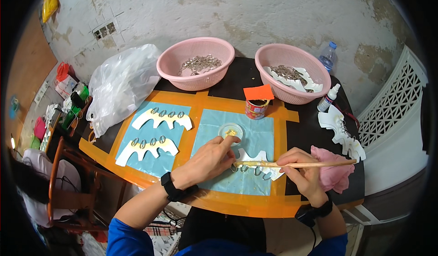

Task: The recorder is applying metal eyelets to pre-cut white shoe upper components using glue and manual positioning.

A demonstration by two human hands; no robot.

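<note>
My right hand (299,170) grips a long wooden stick (315,164), whose yellow-smeared end points left across a white scalloped piece (252,157). Several oval metal rings (258,170) lie along that piece's near edge. At its left end is my left hand (214,157), fingers closed; what they pinch is hidden. Just beyond the left hand stands a small see-through dish (231,130) with yellow paste in it. Two more white scalloped pieces (160,120) (147,152) lie on the left blue sheet (157,167), each with yellowish smears and several metal rings.
Two pink baskets (196,83) (292,97) with metal rings stand at the back. Nearer are an orange-topped tin (256,110), a small white bottle (328,98) and more white pieces (340,130). A pink cloth (335,176) lies right; a plastic bag (121,84) sits left.
</note>
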